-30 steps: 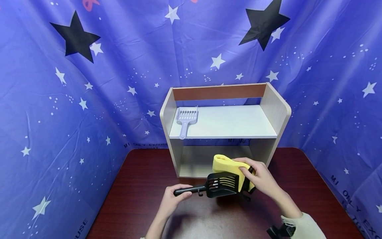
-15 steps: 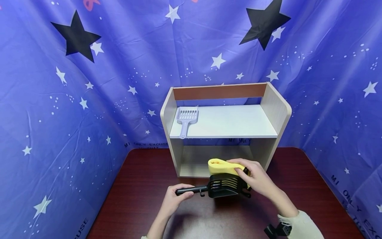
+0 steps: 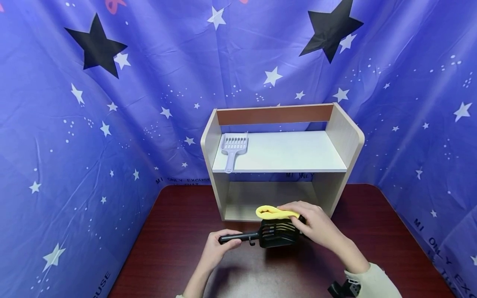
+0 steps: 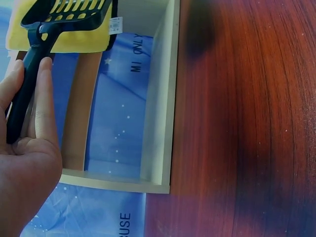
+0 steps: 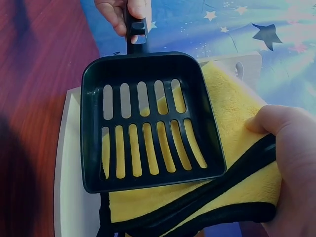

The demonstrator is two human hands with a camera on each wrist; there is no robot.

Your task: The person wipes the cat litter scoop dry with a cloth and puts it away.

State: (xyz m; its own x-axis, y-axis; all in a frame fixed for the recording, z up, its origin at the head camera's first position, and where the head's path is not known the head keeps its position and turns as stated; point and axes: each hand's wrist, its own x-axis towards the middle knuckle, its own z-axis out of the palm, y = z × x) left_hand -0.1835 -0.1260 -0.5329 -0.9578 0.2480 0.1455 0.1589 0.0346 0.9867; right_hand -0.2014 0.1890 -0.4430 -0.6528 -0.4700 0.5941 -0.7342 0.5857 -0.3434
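Observation:
My left hand [image 3: 220,248] grips the handle of a black slotted litter scoop [image 5: 148,64], held out level over the table, its pan towards the right. My right hand [image 3: 316,225] pinches a folded yellow cloth [image 5: 232,94] with black edging between thumb and fingers. In the right wrist view the cloth lies behind the scoop's pan, and yellow shows through most of the slots. The left wrist view shows my thumb and fingers along the scoop's handle [image 4: 24,94], with the cloth [image 4: 74,42] beyond the pan.
A pale wooden two-tier shelf [image 3: 279,151] stands at the back of the dark red table [image 3: 179,215]. On its upper board, at the left, lies a light lavender slotted litter scoop [image 3: 231,151]. A blue curtain with stars [image 3: 167,62] surrounds the table on three sides.
My right hand has moved left and slightly down, bringing the cloth from the scoop's right end to behind and above its pan. My left hand and the black scoop have barely shifted.

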